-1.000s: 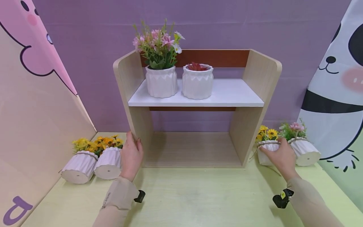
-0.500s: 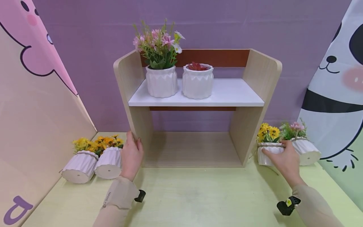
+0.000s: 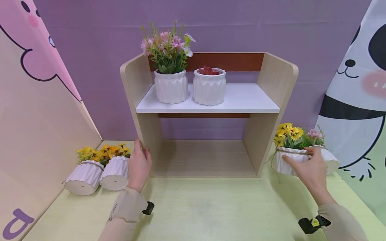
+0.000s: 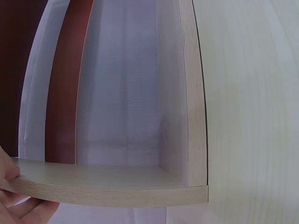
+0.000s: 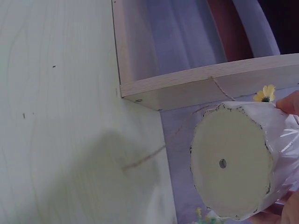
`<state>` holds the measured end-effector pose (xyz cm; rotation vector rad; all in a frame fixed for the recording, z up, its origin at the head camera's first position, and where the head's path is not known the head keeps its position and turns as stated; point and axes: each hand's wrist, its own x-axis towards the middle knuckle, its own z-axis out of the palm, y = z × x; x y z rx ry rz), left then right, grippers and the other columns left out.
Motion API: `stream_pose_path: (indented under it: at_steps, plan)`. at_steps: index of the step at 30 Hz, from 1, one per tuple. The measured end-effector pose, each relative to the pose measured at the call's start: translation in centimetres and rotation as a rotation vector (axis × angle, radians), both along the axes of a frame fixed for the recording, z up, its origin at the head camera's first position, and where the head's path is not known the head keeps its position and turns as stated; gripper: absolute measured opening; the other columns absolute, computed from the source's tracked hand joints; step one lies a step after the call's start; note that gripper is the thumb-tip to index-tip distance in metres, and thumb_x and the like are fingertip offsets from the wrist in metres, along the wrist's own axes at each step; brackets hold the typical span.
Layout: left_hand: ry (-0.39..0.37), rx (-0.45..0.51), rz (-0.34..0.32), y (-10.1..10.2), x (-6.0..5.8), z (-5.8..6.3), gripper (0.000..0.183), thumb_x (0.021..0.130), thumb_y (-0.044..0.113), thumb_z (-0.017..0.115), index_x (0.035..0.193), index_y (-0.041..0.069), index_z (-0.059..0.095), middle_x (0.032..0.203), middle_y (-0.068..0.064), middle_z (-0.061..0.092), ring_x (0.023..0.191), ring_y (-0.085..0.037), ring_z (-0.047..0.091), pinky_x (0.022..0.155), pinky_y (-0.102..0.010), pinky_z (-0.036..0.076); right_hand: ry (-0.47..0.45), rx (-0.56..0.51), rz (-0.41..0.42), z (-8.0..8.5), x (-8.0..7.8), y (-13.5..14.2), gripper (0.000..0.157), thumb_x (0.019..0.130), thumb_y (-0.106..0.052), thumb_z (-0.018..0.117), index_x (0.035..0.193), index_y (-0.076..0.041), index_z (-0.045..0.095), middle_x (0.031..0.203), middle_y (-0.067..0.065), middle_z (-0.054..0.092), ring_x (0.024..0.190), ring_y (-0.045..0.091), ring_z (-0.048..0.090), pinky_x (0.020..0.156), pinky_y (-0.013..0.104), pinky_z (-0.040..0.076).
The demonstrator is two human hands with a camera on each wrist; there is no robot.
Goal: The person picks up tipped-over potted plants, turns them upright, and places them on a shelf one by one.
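Observation:
At the right of the head view my right hand (image 3: 313, 170) grips a white flowerpot (image 3: 287, 160) with yellow flowers (image 3: 289, 134) and a twine tie. Its round base (image 5: 233, 163), with a small central hole, faces the right wrist camera, beside the shelf's right side panel. My left hand (image 3: 140, 165) holds the front edge of the left side panel (image 4: 112, 193) of a wooden two-tier shelf (image 3: 205, 159), thumb on one face and fingers on the other. On the white upper board stand a pot of pink flowers (image 3: 171, 87) and a pot with a red succulent (image 3: 209, 88).
Two white pots (image 3: 84, 177) with yellow and orange flowers lie tipped on the table (image 3: 196, 211) at left. Another tipped pot with pink flowers (image 3: 315, 134) sits behind my right hand, partly hidden. A purple backdrop (image 3: 229, 26) hangs behind the shelf.
My right hand has moved slightly right with the yellow-flower pot, which has come up and now shows more of its flowers. The left hand keeps its place on the shelf panel.

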<state>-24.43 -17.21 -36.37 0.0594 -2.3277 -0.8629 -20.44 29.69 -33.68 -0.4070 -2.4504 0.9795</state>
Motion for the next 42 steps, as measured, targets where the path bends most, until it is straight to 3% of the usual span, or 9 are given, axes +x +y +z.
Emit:
stream_pose_path:
  at_steps: [7,16,19,23,26,31,38,42]
  plan:
    - [0.037,-0.006,-0.001,0.0,-0.1,0.0,0.032,0.092,0.012,0.047,0.117,-0.004,0.036,0.1,-0.033,0.058,0.077,-0.048,0.061,0.058,-0.053,0.052,0.039,-0.006,-0.036,1.4,1.2,-0.1,0.075,0.072,-0.04,0.073,0.125,0.001,0.038,0.123,0.021,0.047,0.084,0.022,0.047,0.059,0.025,0.034]
    - [0.046,-0.012,0.001,0.0,-0.1,0.0,0.032,0.092,0.012,0.047,0.118,-0.003,0.036,0.1,-0.033,0.058,0.078,-0.048,0.061,0.058,-0.054,0.051,0.115,-0.081,-0.059,3.4,2.4,-0.6,0.07,0.071,-0.035,0.075,0.12,-0.001,0.038,0.123,0.019,0.049,0.106,0.036,0.05,0.056,0.014,0.035]
    - [0.047,-0.011,-0.001,0.0,-0.2,-0.1,0.033,0.092,0.013,0.047,0.119,-0.003,0.036,0.101,-0.033,0.058,0.079,-0.048,0.061,0.059,-0.054,0.051,0.15,-0.104,-0.067,4.1,2.7,-1.0,0.062,0.07,-0.033,0.076,0.114,-0.006,0.042,0.121,0.014,0.05,0.105,0.029,0.053,0.055,0.007,0.036]
    - [0.038,-0.007,-0.004,0.0,-0.1,-0.1,0.035,0.092,0.012,0.048,0.121,-0.003,0.035,0.104,-0.033,0.057,0.081,-0.048,0.06,0.06,-0.054,0.052,0.269,-0.123,-0.076,4.8,3.1,-1.6,0.049,0.066,-0.025,0.08,0.103,-0.016,0.048,0.111,0.0,0.054,0.086,0.001,0.054,0.057,0.002,0.038]
    - [0.029,-0.007,-0.006,0.0,0.0,0.0,0.035,0.092,0.012,0.048,0.121,-0.003,0.035,0.105,-0.032,0.057,0.082,-0.048,0.06,0.062,-0.054,0.052,0.391,-0.111,-0.056,5.3,3.5,-2.0,0.047,0.064,-0.018,0.081,0.099,-0.02,0.05,0.099,-0.013,0.052,0.077,-0.01,0.049,0.059,0.001,0.038]
    - [0.027,-0.008,-0.005,0.0,0.0,0.0,0.034,0.092,0.012,0.048,0.12,-0.004,0.036,0.104,-0.032,0.057,0.081,-0.048,0.06,0.062,-0.054,0.051,0.559,-0.086,-0.01,6.5,4.1,-2.7,0.051,0.061,-0.009,0.081,0.103,-0.015,0.053,0.094,-0.021,0.05,0.076,-0.01,0.053,0.062,0.001,0.04]
    - [0.028,-0.004,-0.008,0.1,0.1,0.0,0.033,0.092,0.012,0.047,0.119,-0.004,0.036,0.102,-0.032,0.057,0.08,-0.048,0.06,0.061,-0.054,0.051,0.763,-0.045,0.097,8.4,4.4,-3.9,0.061,0.056,-0.004,0.081,0.111,-0.008,0.055,0.102,-0.018,0.053,0.082,-0.007,0.056,0.071,0.003,0.043]
    - [0.037,-0.007,-0.007,0.1,0.1,0.0,0.033,0.092,0.012,0.047,0.119,-0.004,0.036,0.101,-0.033,0.057,0.079,-0.048,0.06,0.061,-0.055,0.051,0.824,-0.062,0.16,9.5,4.5,-4.8,0.061,0.057,-0.005,0.08,0.112,-0.004,0.053,0.104,-0.015,0.053,0.084,-0.003,0.058,0.072,0.004,0.043]
